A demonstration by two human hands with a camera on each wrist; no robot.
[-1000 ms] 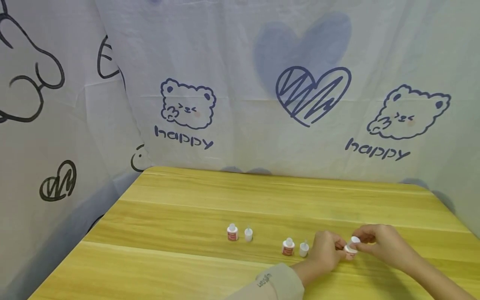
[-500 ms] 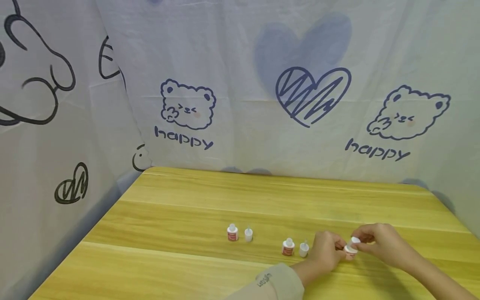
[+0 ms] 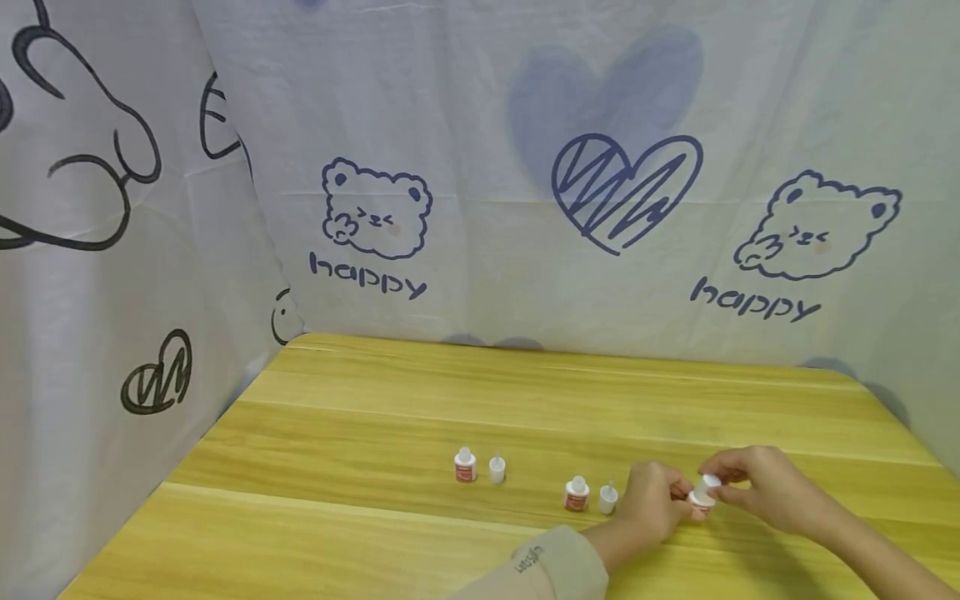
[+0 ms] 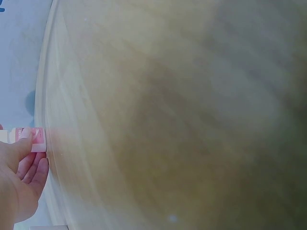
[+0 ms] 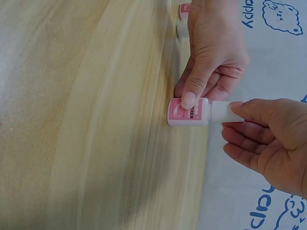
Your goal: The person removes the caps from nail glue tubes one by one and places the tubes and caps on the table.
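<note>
My left hand [image 3: 655, 502] grips a small white bottle [image 5: 184, 112] with a pink label, its thumb pressed on the label. The bottle stands upright at the table's right side. My right hand [image 3: 765, 490] pinches the bottle's white cap [image 5: 226, 111] between thumb and fingertips. The cap sits over the neck, in line with the bottle. In the left wrist view the same pink label [image 4: 38, 136] shows beside the left thumb. Just left of the left hand stands a white brush cap [image 3: 608, 499], stem up, next to a second uncapped bottle [image 3: 577, 495].
Farther left on the wooden table [image 3: 337, 467] stand a third uncapped bottle [image 3: 465, 466] and its upturned brush cap [image 3: 497, 469]. A white cloth [image 3: 480, 275] with bear and heart drawings hangs behind the table's far edge, and another cloth [image 3: 187, 275] hangs at the left.
The right hand's fingers shift slightly at the cap. The left hand and the gripped bottle stay in place, and the other bottles and caps have not moved. The left cloth's drawings shift slightly right.
</note>
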